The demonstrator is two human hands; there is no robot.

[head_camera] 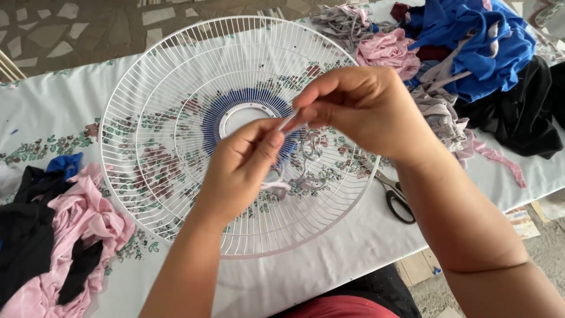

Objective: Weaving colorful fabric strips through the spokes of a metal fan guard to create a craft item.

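Note:
A round white wire fan guard (176,88) lies flat on a table covered with a pale floral cloth (53,112). Blue fabric strips (226,106) are woven around its centre ring. Above the guard's middle, my left hand (241,168) and my right hand (359,109) pinch the same thin grey fabric strip (306,147) between their fingertips. The strip loops down onto the wires below my hands.
A heap of pink, black and blue fabric scraps (59,235) lies at the left. Another pile of blue, pink, grey and black cloth (465,53) sits at the upper right. Black-handled scissors (397,197) rest beside the guard on the right, near the table's front edge.

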